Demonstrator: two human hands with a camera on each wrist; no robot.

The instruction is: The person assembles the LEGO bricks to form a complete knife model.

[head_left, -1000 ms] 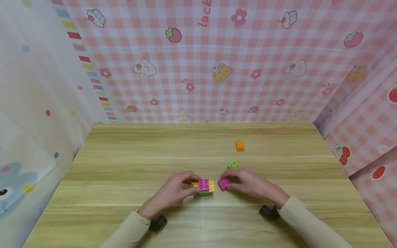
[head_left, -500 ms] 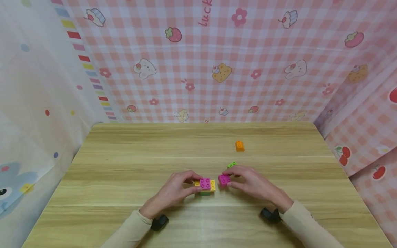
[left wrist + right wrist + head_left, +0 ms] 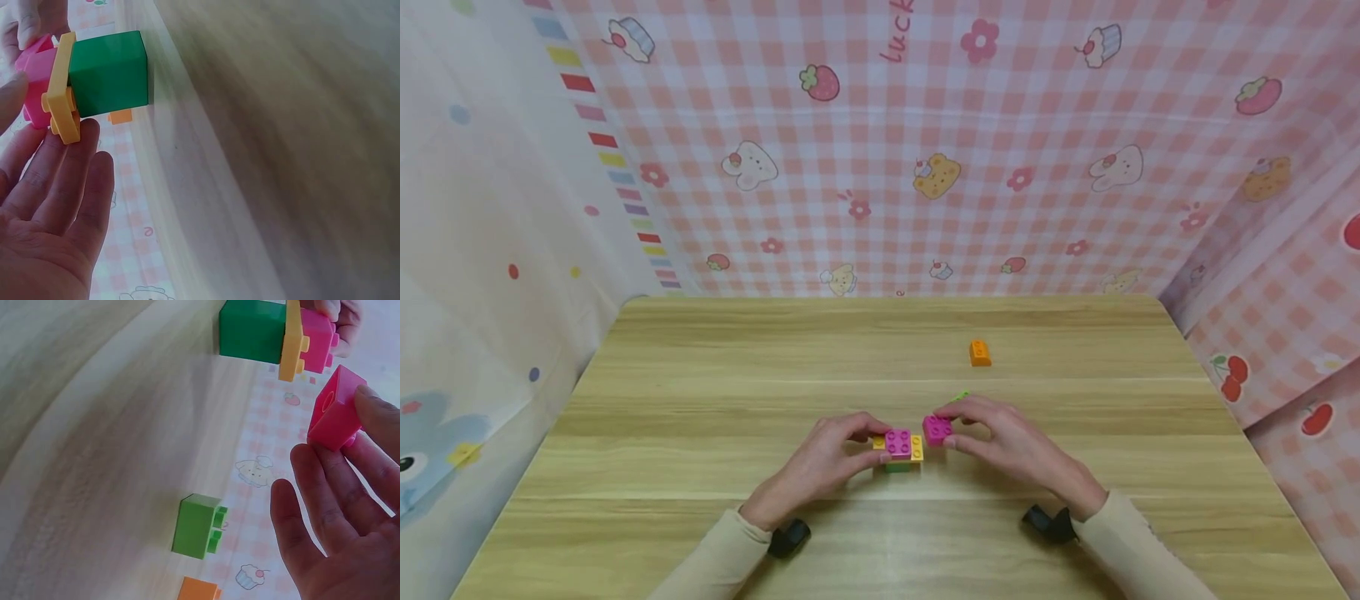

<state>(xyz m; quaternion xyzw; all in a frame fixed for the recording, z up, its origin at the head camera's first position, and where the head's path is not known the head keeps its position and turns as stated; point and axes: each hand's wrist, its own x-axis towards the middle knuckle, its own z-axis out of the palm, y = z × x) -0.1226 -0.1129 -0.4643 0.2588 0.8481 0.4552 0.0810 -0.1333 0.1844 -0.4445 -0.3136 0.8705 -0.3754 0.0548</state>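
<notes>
Near the table's middle stands a stack of toy building bricks: a dark green block (image 3: 109, 74) at the bottom, a thin yellow plate (image 3: 62, 87) over it and a pink brick (image 3: 898, 443) on top. My left hand (image 3: 823, 457) pinches that top pink brick between thumb and fingers. Just right of the stack, my right hand (image 3: 1007, 442) holds a second pink brick (image 3: 334, 409) by its sides, tilted and raised off the table. A gap separates the two pink bricks in the right wrist view.
A light green brick (image 3: 199, 526) stands behind my right hand, mostly hidden in the head view. Farther back lies an orange brick (image 3: 980, 352) with a sloped side. The wooden table (image 3: 737, 358) ends at a pink checked cloth (image 3: 880, 225).
My right hand has lifted its pink brick and shifted it slightly away from me, covering more of the light green brick. My left hand and the stack have slid slightly right.
</notes>
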